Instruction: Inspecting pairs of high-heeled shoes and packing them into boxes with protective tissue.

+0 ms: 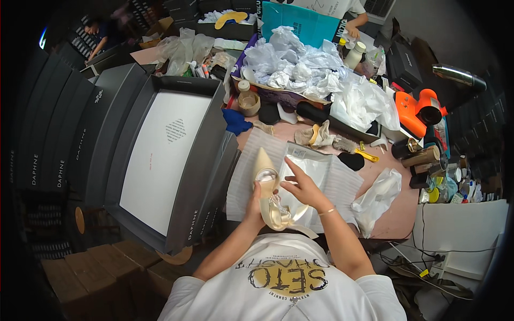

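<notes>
My left hand (254,205) is closed around a cream pointed-toe shoe (261,162), its toe pointing away from me. Pale straps and a ribbon bow hang at the heel end, and silvery stuffing shows inside the opening. Just right of the shoe, my right hand (305,189) is held with its fingers apart and nothing in them. Below both hands, a shoebox (325,155) with white lining lies open on a white foam sheet (342,184). The hands and the shoe hide part of that box.
Large dark shoeboxes stand at left, one an open box (206,107). A carton of crumpled tissue (300,61) sits at the back. A yellow-handled brush (353,148), a black pad (351,161) and an orange device (415,113) lie rightward. Other people work behind.
</notes>
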### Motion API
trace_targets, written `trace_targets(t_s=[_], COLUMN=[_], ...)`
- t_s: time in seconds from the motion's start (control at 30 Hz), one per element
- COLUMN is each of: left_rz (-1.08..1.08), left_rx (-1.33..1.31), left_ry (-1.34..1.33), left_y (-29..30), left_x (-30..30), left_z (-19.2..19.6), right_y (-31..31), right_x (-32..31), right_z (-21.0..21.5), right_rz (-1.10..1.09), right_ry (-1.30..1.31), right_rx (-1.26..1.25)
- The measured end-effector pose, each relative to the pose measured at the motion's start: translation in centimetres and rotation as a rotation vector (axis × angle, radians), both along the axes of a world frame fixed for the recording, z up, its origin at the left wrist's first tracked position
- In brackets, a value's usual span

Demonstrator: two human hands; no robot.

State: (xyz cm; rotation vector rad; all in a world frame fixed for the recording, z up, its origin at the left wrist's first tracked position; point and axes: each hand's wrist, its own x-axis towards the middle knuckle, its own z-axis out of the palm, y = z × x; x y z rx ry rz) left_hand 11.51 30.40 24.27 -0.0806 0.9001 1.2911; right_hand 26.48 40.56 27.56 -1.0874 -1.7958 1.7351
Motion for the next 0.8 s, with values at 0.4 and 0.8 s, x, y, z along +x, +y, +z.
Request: trace_targets(t_s=[0.4, 0.8], left_rz=[0.033, -0.481], left_rx=[0.025, 0.293], left_ry=[0.765, 1.742], left_y=[1.1, -0.2], left_x=[-4.1, -3.1], left_z=[-3.6, -7.4], right_y=[-5.4, -8.2], right_x=[7.8, 10.8], right_z=[0.1, -2.3], right_rz=[-0.666, -0.930], right_ry=[0.834, 1.238], right_rx=[-0.894, -1.002])
